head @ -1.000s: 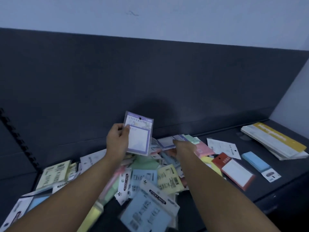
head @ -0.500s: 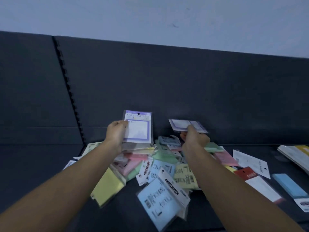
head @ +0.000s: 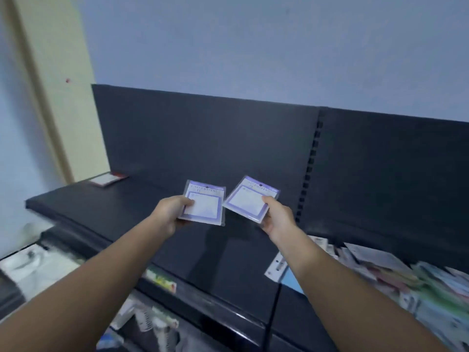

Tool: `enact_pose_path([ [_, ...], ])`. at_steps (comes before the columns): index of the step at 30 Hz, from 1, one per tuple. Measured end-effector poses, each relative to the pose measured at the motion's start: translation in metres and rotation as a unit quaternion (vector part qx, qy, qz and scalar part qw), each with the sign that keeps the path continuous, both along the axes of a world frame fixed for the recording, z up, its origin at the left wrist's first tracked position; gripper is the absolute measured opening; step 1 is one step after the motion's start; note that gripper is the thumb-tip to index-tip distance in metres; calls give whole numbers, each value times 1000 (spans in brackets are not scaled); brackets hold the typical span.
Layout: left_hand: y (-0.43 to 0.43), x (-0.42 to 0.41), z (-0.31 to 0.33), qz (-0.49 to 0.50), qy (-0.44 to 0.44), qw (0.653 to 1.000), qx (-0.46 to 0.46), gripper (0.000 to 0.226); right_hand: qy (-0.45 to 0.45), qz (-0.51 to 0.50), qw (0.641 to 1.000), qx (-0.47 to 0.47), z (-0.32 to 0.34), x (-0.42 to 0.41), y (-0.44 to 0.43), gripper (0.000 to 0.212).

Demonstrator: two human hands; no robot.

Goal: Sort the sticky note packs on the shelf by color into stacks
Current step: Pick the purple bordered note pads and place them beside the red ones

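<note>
Left hand (head: 170, 215) gripping purple pack (head: 205, 205), right hand (head: 277, 219) another (head: 250, 199)

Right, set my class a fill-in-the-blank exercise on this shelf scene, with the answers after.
1. The left hand grips a clear-wrapped sticky note pack with a ____ border.
2. The right hand grips a matching second pack, making ____ held packs.
3. A red-bordered pack lies at the far ____ end of the black shelf.
Answers: purple; two; left.
</note>
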State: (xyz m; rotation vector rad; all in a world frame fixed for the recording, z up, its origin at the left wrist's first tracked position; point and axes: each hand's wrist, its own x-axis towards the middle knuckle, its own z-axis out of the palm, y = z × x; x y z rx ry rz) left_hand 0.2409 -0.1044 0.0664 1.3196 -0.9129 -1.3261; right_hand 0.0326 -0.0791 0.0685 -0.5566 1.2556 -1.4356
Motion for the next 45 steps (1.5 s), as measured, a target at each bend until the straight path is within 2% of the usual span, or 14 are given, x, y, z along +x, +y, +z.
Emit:
enact_pose_path([
  [6,4,154,-25,95,24,995,28,13,104,113,988,6,-21,171,-43,22],
  [11,-11,229,-33,135,47,988,60,20,141,141,980,12,-33,247,-71,28],
  [15,-44,263,-47,121,64,987,83,23,144,154,977,24,-48,280,-109,26],
  [22,-137,295,-67,98,28,989,104,29,129,165,976,66,-82,309,-196,22],
  [29,-225,323,-83,88,13,991,97,28,101,216,969,69,-98,339,-280,8],
  [32,-257,331,-91,45,-10,993,111,30,106,206,969,83,-106,355,-303,8],
  [36,-309,341,-103,-37,-39,992,113,31,156,186,965,98,-117,371,-332,10],
  [39,-343,344,-112,-82,-89,988,96,27,157,152,970,109,-125,384,-347,12],
  [41,-360,347,-118,-103,-177,977,56,23,156,127,972,118,-128,394,-355,15],
  [43,-377,353,-122,-141,-326,935,-8,17,179,98,971,126,-130,402,-361,20],
  [45,-388,360,-124,-185,-472,860,-56,13,230,78,961,133,-131,408,-364,26],
])
